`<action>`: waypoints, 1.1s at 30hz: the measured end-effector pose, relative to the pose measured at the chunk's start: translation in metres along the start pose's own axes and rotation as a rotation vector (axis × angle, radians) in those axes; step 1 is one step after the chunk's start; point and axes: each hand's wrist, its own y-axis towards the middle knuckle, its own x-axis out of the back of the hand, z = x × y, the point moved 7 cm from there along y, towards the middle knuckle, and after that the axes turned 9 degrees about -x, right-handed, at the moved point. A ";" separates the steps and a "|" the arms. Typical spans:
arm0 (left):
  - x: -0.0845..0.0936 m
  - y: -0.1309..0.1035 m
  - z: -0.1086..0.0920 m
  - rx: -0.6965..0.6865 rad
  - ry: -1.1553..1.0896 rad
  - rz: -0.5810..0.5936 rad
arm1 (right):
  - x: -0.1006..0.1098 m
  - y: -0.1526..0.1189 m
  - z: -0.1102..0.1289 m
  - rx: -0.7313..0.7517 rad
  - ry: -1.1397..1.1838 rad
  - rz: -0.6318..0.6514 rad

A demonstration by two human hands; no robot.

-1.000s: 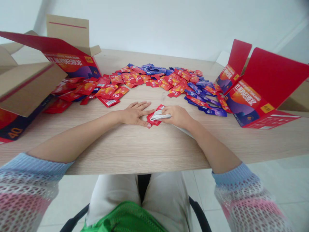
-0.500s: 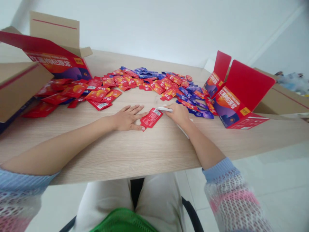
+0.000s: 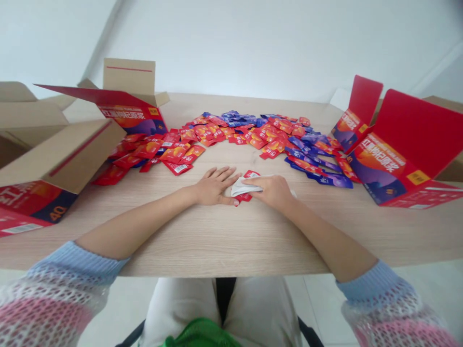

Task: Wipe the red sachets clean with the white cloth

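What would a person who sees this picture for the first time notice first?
Probably the wide arc of red and purple sachets spread across the far half of the wooden table. Open red cartons stand at both ends, one at the right, one at the left. In the middle, the left hand lies flat beside a red sachet that the right hand wipes with a white cloth.

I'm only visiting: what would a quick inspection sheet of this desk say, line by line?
Surface: pale wood-grain table, bare along its near edge.
Job's things: one small red foil sachet lying flat between the hands; a white cloth lies across it.
Clutter: an arc of red and purple sachets spread behind; open red printed cartons at the left and right; brown cardboard flaps at far left.
Grips: left hand flat on the table, fingertips at the sachet; right hand pressing the cloth.
Cables: nothing seen.
Surroundings: white wall; pale floor tiles below.
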 end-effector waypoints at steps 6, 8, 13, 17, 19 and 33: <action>0.000 0.002 0.001 -0.006 -0.017 0.007 | 0.017 0.012 -0.031 -0.256 -0.142 -0.029; 0.001 0.002 0.000 -0.004 -0.025 0.015 | 0.020 0.012 -0.039 -0.293 -0.143 -0.035; 0.000 0.002 -0.001 0.000 -0.024 0.026 | 0.024 0.009 -0.054 -0.334 -0.089 -0.136; -0.001 0.004 0.003 0.027 -0.056 -0.002 | 0.036 -0.002 -0.045 -0.258 0.077 -0.284; -0.001 0.004 0.005 0.044 -0.082 -0.011 | 0.041 -0.009 -0.027 -0.147 0.163 -0.281; -0.003 0.007 0.009 0.029 -0.065 0.170 | -0.016 -0.002 0.028 0.339 0.116 0.265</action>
